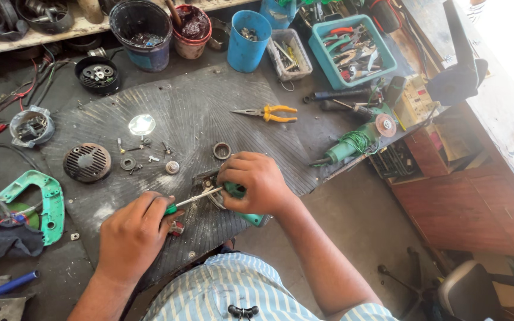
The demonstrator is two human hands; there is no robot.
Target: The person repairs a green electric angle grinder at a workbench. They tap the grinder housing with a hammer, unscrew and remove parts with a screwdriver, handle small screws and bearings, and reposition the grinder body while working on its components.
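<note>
Left hand (pixel 135 235), lower centre-left of the frame: grip clenched on a green-handled screwdriver (pixel 193 200), shaft angled up-right into a green power tool body (pixel 233 199). Right hand (pixel 256 181), centre: grip clamped over that body, which rests on the dark rubber mat (pixel 197 107) on the worktop. Yellow-handled pliers (pixel 269 113) lie upper centre, well apart.

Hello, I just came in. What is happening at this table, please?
A person in a striped shirt works at a cluttered bench. The left hand holds a screwdriver and points its tip into a green power tool, which the right hand grips on a dark ribbed mat. Small screws and washers, a round grille and yellow-handled pliers lie on the mat. A green casing sits at the left, and a tray of tools behind.
</note>
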